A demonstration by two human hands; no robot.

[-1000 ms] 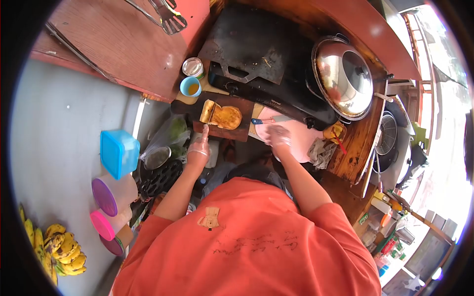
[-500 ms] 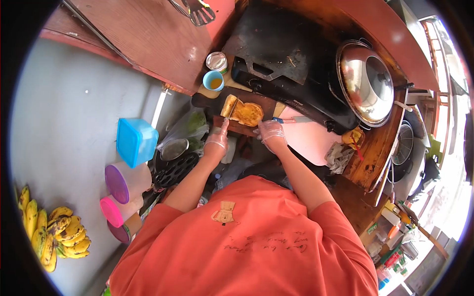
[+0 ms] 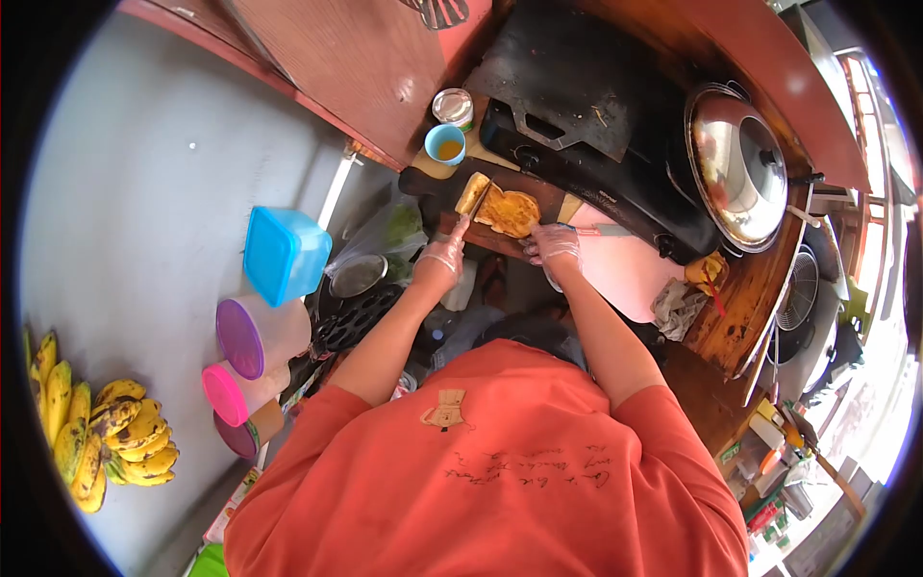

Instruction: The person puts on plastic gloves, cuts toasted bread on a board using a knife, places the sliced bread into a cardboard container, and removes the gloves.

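Note:
On the dark wooden board point(image 3: 444, 188) lies browned toasted bread point(image 3: 510, 212), with a narrow strip point(image 3: 472, 192) at its left. A thin dark blade point(image 3: 483, 199) stands between strip and larger piece. My left hand point(image 3: 442, 258), in a clear glove, is closed around its handle, mostly hidden, with the index finger stretched along it. My right hand point(image 3: 558, 248), gloved too, has its bent fingertips against the right edge of the larger piece. A second knife point(image 3: 606, 230) lies on the pink sheet point(image 3: 625, 274) beside that hand.
Behind the board are a blue cup point(image 3: 445, 144), a tin point(image 3: 453, 108) and a black griddle point(image 3: 558, 87). A lidded pan point(image 3: 735, 168) is at the right. Plastic containers point(image 3: 286, 255) and bananas point(image 3: 125, 433) are at the left. Crumpled plastic point(image 3: 679, 310) lies on the sheet's right end.
My right hand has moved left from over the pink sheet to the bread's right edge. My left hand stays at the blade. The whole view has shifted, with the board now farther right.

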